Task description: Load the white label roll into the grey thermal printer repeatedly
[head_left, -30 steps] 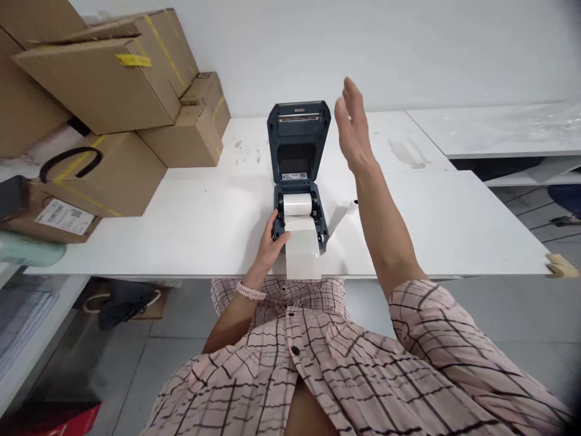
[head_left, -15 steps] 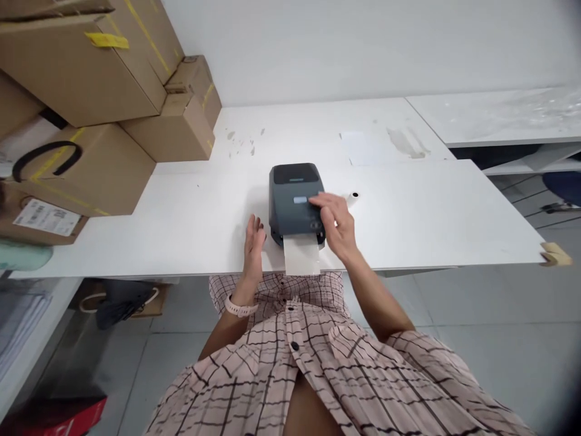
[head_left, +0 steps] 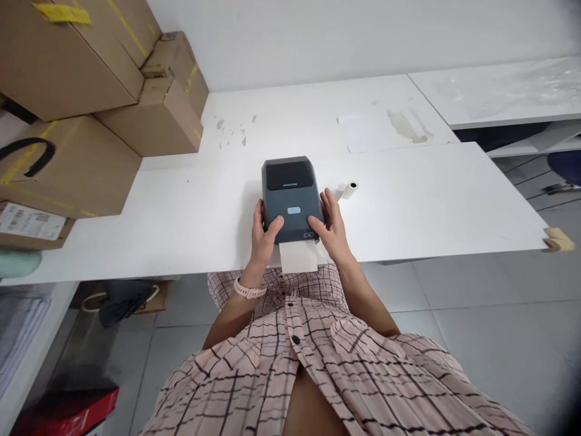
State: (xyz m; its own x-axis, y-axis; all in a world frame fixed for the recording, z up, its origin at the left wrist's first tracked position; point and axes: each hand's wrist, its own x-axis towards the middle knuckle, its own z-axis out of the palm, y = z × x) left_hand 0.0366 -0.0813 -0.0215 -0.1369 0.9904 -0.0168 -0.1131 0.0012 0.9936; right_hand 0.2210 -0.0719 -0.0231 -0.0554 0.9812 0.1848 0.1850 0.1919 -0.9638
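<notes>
A dark grey label printer [head_left: 290,197] sits on the white table near its front edge, its lid down. White label paper [head_left: 298,257] sticks out of its front slot toward me. My left hand [head_left: 265,236] grips the printer's left side, thumb on the lid and fingers along the flank. On the opposite side my right hand [head_left: 333,227] holds it the same way, thumb on the lid's front right corner. Just right of the printer lies a small white paper roll [head_left: 349,190] with a dark core.
Stacked cardboard boxes [head_left: 149,115] fill the table's left side. A flat white sheet [head_left: 358,133] lies toward the back right, beside a worn patch. The table's right front corner carries a tan corner guard [head_left: 558,240]. A wall stands behind.
My left hand has come from beside the printer onto its left side. My right hand has shifted from the lid's top to its right side. The lid's front now sits lower.
</notes>
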